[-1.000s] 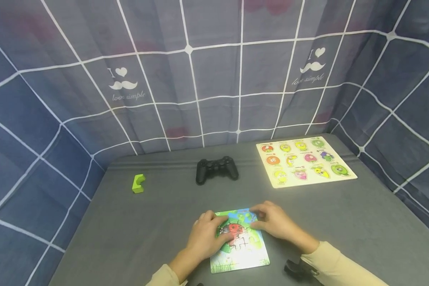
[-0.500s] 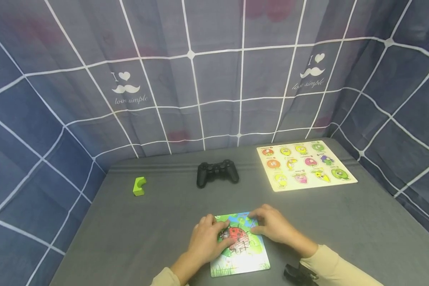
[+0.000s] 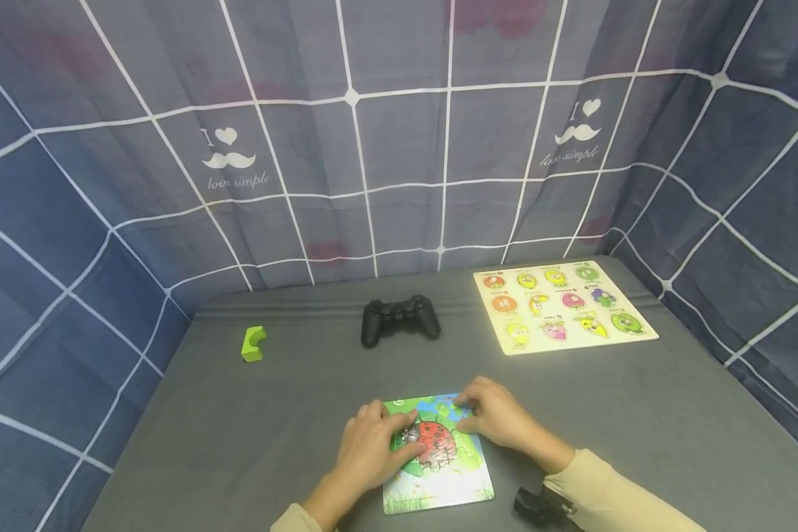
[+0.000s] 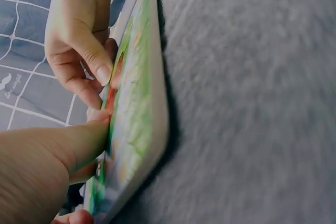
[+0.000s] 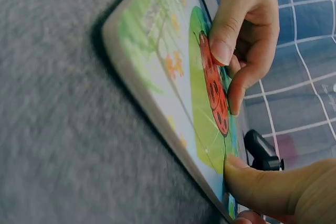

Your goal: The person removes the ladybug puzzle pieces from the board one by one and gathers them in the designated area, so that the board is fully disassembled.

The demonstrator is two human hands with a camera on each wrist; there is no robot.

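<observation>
A picture jigsaw puzzle [image 3: 442,488] with a red ladybug [image 3: 439,441] on green leaves lies flat on the grey cloth. My left hand [image 3: 371,449] rests over its left side, thumb and forefinger spread across the picture, the thumb touching the ladybug. At the upper right corner, my right hand [image 3: 502,419] touches the puzzle with bent forefinger and thumb. The right wrist view shows the right thumb [image 5: 244,179] pressing the surface near the edge, with the left hand [image 5: 247,30] beyond. Parts of the puzzle's left side are hidden under the left hand.
Behind the puzzle lies a black game controller [image 3: 400,320]. A cream fruit-picture board [image 3: 558,321] is at the back right, and a small green C-shaped block [image 3: 253,344] at the left. Blue-grey checked cloth [image 3: 399,148] hangs around the back and sides.
The head view tips and shifts slightly, carrying the whole scene with it. Both hands stay on nearly the same spots of the puzzle, and glare on the ladybug has lessened.
</observation>
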